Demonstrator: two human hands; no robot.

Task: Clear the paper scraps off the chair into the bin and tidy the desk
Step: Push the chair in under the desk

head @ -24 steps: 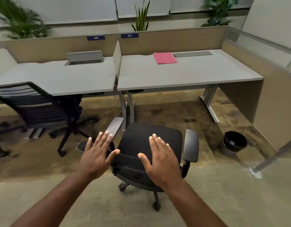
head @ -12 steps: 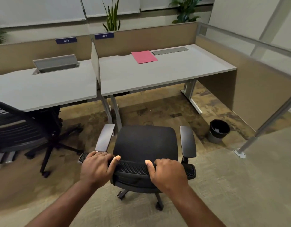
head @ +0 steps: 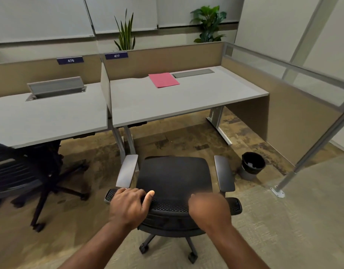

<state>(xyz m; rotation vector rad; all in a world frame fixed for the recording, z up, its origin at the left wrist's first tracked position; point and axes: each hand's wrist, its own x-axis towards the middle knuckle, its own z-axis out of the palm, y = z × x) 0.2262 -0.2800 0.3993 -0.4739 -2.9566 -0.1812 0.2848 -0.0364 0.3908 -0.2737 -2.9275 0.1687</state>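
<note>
A black office chair (head: 175, 177) with grey armrests stands in front of me, its seat facing the grey desk (head: 186, 101). My left hand (head: 128, 206) and my right hand (head: 208, 210) both grip the top edge of its mesh backrest. No paper scraps show on the seat. A pink folder (head: 163, 80) lies at the back of the desk. A small black bin (head: 252, 166) stands on the floor to the right of the chair, with a white scrap inside.
A second desk (head: 49, 115) with an open cable tray lies to the left, with another black chair (head: 22, 171) under it. Beige partitions enclose the desks. A slanted metal post (head: 310, 148) is bolted to the floor at right.
Both hands went from open above the backrest to gripping it. The chair has turned square to the desk and sits a little closer to it; my view shifted left.
</note>
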